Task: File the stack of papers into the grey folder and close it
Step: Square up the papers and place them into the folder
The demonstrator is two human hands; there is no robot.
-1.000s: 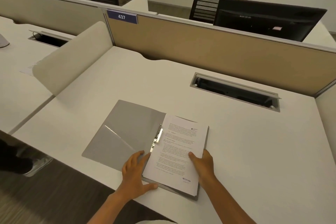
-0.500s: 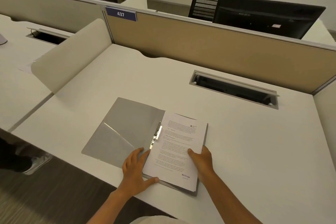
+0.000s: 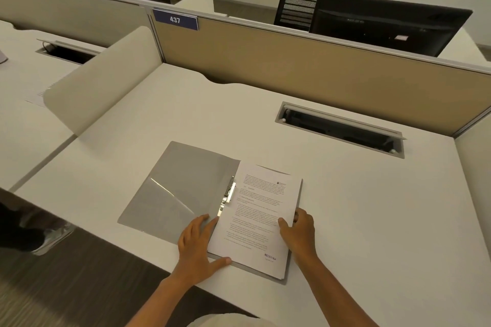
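Little had been shifted since the earlier frame: the stack of papers (image 3: 259,216) was kept squared on the right half of the open grey folder (image 3: 183,188) on the counter (image 3: 372,207). Left hand (image 3: 198,245) was spread flat at the spine, right hand (image 3: 299,231) pinched the stack's edge. Clip (image 3: 229,191) fastening was judged next, then closing

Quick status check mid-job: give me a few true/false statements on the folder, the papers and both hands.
1. The grey folder lies open on the desk. True.
2. The stack of papers sits on the folder's left flap. False: it lies on the right half, beside the metal clip.
3. The left hand rests at the papers' lower left corner. True.
4. The right hand is off the papers. False: it holds their right edge.
5. The monitor stands on this desk. False: it is behind the partition.
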